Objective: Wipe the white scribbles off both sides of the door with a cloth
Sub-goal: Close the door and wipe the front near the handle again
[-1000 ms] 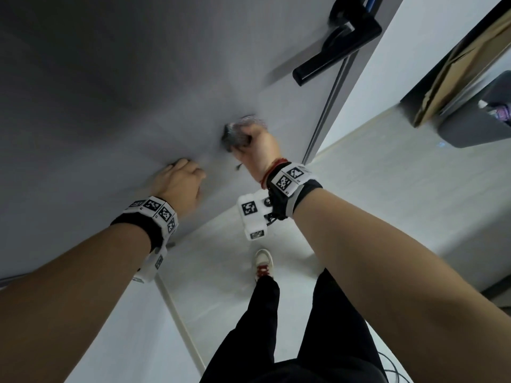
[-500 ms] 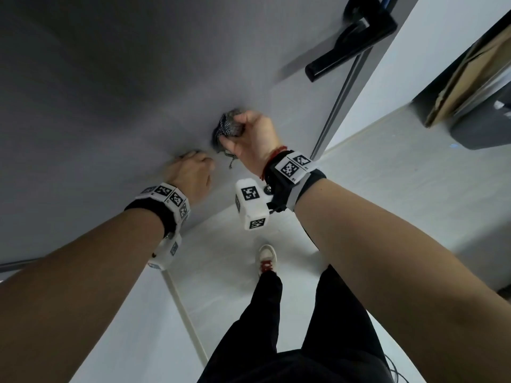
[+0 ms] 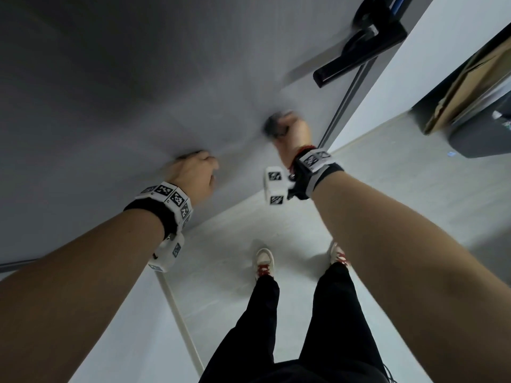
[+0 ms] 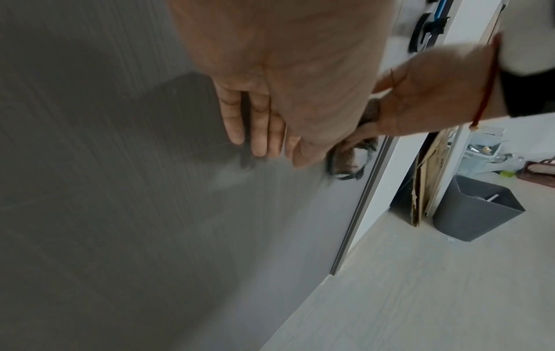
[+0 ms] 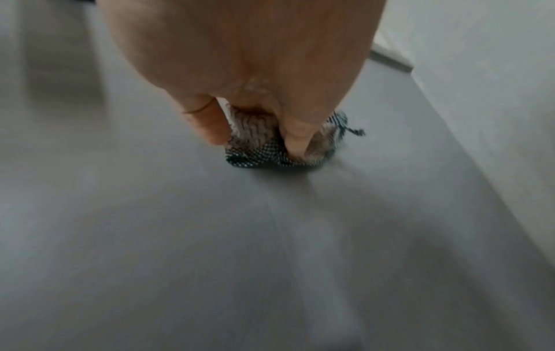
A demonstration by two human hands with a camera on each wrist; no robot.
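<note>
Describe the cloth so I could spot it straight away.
Start at the big grey door and its black lever handle. Below the handle, the right hand presses a bunched cloth against the door: fuzzy grey with a dark, white-dotted edge, the only fabric there.

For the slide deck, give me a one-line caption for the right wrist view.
Right hand presses a bunched, dotted cloth against the grey door while wiping.
</note>
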